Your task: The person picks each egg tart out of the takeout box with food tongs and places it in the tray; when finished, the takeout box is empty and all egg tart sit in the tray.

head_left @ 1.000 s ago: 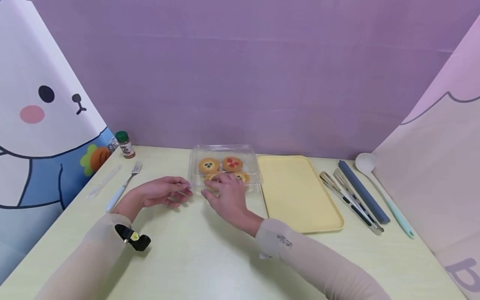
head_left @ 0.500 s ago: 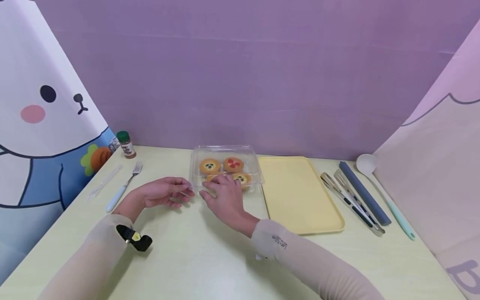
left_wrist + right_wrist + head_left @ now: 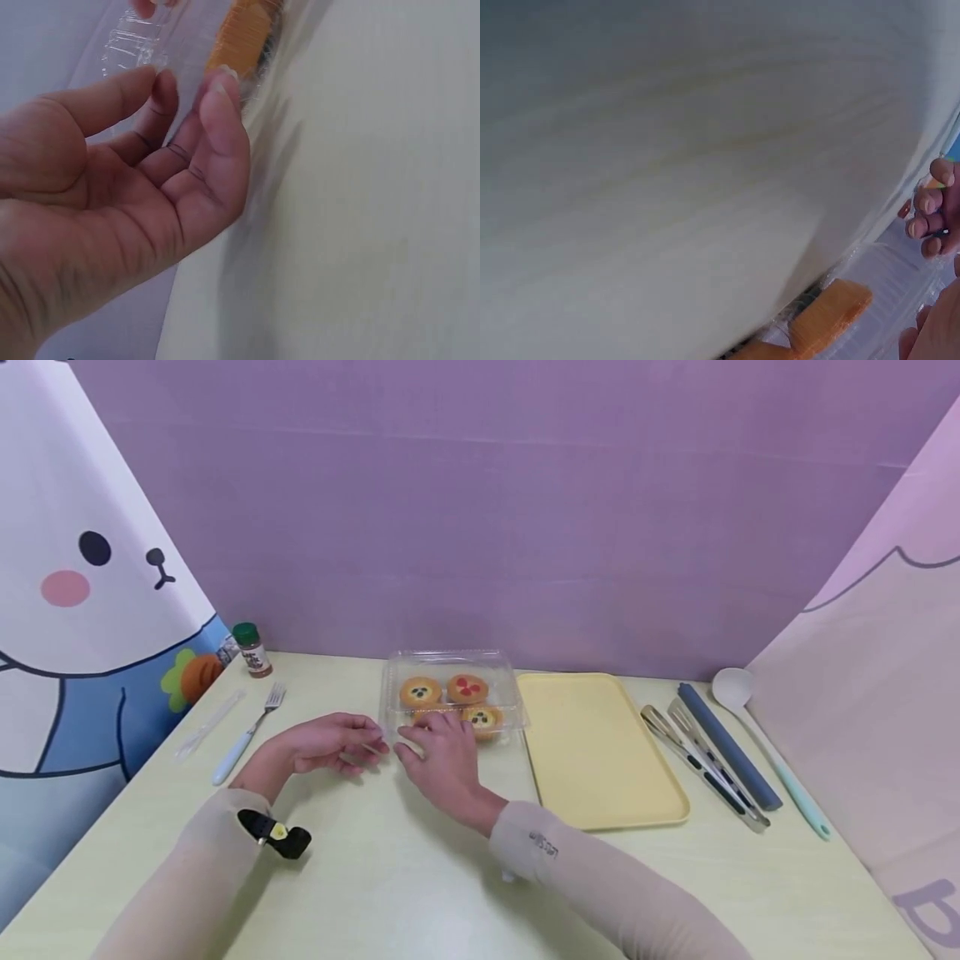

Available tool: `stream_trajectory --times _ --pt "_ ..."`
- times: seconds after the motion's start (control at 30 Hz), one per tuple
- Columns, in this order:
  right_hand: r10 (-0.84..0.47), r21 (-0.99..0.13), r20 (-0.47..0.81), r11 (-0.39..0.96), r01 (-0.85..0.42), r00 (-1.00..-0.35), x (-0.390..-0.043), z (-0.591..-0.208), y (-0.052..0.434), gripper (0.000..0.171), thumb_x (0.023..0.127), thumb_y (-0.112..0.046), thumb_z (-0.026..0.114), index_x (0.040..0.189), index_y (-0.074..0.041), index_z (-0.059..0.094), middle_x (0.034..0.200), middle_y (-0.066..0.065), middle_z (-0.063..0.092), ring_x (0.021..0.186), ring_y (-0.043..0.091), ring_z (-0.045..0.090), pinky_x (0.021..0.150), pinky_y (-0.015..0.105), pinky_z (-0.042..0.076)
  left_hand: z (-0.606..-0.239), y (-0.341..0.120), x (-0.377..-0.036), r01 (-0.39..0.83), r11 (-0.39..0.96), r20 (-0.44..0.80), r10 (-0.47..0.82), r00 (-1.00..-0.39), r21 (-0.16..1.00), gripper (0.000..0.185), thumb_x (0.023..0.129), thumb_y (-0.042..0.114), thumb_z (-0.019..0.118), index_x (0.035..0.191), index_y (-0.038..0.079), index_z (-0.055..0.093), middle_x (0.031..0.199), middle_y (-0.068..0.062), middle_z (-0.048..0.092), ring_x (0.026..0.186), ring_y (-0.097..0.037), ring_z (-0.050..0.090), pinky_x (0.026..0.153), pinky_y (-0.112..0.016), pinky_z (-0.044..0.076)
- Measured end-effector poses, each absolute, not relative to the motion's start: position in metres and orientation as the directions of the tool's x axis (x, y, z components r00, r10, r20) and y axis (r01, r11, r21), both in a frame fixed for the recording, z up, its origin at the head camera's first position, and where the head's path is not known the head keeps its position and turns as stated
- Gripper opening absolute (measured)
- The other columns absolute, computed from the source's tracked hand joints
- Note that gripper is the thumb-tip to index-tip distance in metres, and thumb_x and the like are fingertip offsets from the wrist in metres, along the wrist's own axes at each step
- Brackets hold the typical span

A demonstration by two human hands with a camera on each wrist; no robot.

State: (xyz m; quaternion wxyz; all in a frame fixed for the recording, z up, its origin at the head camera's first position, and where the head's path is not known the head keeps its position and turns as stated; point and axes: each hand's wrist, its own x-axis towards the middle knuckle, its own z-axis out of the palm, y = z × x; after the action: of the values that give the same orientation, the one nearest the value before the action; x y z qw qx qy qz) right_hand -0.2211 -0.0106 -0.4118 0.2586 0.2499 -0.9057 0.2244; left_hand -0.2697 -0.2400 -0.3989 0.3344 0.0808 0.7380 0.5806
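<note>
The left hand [image 3: 330, 745] is resting on the table [image 3: 390, 877] with fingers loosely curled and holding nothing, its fingertips [image 3: 221, 86] lying just beside the near left corner of the clear plastic pastry box [image 3: 450, 695]. The right hand [image 3: 438, 752] is reaching onto the box's near edge with fingers spread fairly flat; whether it is gripping the lid cannot be told. Inside the closed box small tarts [image 3: 467, 688] are sitting. Right of the box a yellow tray [image 3: 600, 752] is lying, and beyond it tongs [image 3: 701, 764] and a spoon [image 3: 765, 739]. Left of the box a fork [image 3: 243, 735] is lying, and farther back a spice jar [image 3: 251, 649] is standing.
</note>
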Motion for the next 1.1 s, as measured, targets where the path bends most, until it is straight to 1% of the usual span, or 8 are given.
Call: stream_trajectory --times 0.2,0.33,0.43,0.57,0.87,1.1 --pt "-0.302 -0.258 0.606 0.801 -0.541 -0.736 -0.221 -0.418 -0.017 0.021 0.091 -0.038 0.072 0.108 -0.027 0.078 0.106 -0.008 0.068 0.103 0.014 0.054 0.091 0.037 0.038 -0.395 -0.24 -0.273 -0.25 0.361 -0.41 0.486 -0.772 0.899 0.031 0.105 0.026 0.053 0.122 0.0 0.057 0.125 -0.014 0.065 0.102 -0.021 0.066 0.081 -0.035 0.057" --pt "-0.281 -0.241 0.624 0.819 -0.521 -0.729 -0.221 -0.417 -0.021 0.02 0.09 -0.039 0.072 0.106 -0.028 0.079 0.103 -0.008 0.066 0.1 0.014 0.053 0.089 0.036 0.037 -0.394 -0.241 -0.275 -0.233 0.368 -0.402 0.497 -0.769 0.9 0.027 0.104 0.024 0.053 0.118 0.002 0.059 0.118 -0.011 0.067 0.1 -0.02 0.066 0.081 -0.035 0.056" --pt "-0.261 -0.25 0.634 0.822 -0.512 -0.728 -0.221 -0.417 -0.023 0.02 0.09 -0.039 0.073 0.104 -0.027 0.079 0.101 -0.007 0.065 0.098 0.015 0.053 0.087 0.037 0.037 -0.395 -0.24 -0.277 -0.23 0.367 -0.4 0.503 -0.766 0.902 0.025 0.104 0.025 0.053 0.115 0.003 0.06 0.111 -0.008 0.067 0.096 -0.019 0.065 0.079 -0.034 0.056" --pt "-0.23 -0.261 0.645 0.83 -0.493 -0.728 -0.223 -0.417 -0.025 0.019 0.09 -0.039 0.074 0.101 -0.026 0.08 0.1 -0.006 0.065 0.098 0.016 0.052 0.085 0.037 0.036 -0.395 -0.238 -0.279 -0.218 0.369 -0.393 0.513 -0.763 0.904 0.025 0.104 0.026 0.054 0.113 0.004 0.061 0.107 -0.006 0.067 0.094 -0.018 0.063 0.078 -0.033 0.055" --pt "-0.18 -0.254 0.652 0.863 -0.436 -0.736 -0.224 -0.417 -0.035 0.015 0.087 -0.043 0.076 0.095 -0.031 0.08 0.099 -0.008 0.064 0.102 0.015 0.051 0.087 0.037 0.035 -0.395 -0.241 -0.278 -0.218 0.358 -0.387 0.517 -0.764 0.908 0.018 0.105 0.02 0.051 0.111 0.004 0.059 0.107 -0.007 0.066 0.095 -0.019 0.062 0.079 -0.034 0.055" --pt "-0.173 -0.238 0.657 0.876 -0.42 -0.734 -0.225 -0.419 -0.038 0.013 0.087 -0.042 0.077 0.095 -0.033 0.08 0.096 -0.009 0.062 0.103 0.015 0.051 0.086 0.037 0.035 -0.399 -0.242 -0.279 -0.227 0.327 -0.379 0.54 -0.752 0.917 0.013 0.104 0.017 0.052 0.107 0.007 0.059 0.106 -0.006 0.067 0.094 -0.018 0.063 0.077 -0.032 0.055"
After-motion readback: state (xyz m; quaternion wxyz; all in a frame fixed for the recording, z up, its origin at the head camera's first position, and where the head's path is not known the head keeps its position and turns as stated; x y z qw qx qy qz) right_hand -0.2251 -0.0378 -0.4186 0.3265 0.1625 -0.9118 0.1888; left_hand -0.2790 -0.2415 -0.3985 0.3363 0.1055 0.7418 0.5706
